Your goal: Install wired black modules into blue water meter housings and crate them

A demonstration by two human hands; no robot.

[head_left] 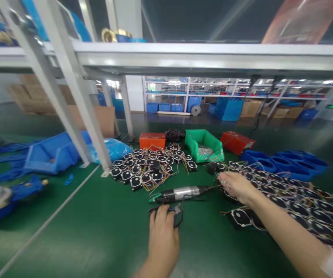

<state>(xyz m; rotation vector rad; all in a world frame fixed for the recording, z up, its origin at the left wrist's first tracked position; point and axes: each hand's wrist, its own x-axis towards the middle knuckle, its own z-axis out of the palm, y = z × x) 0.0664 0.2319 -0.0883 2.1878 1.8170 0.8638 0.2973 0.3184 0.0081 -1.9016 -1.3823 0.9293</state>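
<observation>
My left hand (163, 231) is closed over a small dark part with a wire loop (179, 218) on the green surface; the fingers hide most of it. Just beyond it lies an electric screwdriver (184, 192) with a silver body and green tip, pointing left. My right hand (236, 186) is held in a pinch by the screwdriver's rear end, at the edge of the right group of black square motors (276, 200) with loose wires. Whatever sits between its fingertips is too small to make out. One motor (241, 217) lies nearest me, below that hand.
More wired motors (136, 181) lie left of centre. Behind them stand a green bin (194, 141) of small metal pieces and red boxes (152, 141) (236, 142). Blue ring-shaped housings (288, 164) sit at right. A white shelf frame (76, 88) rises at left, its beam crossing overhead.
</observation>
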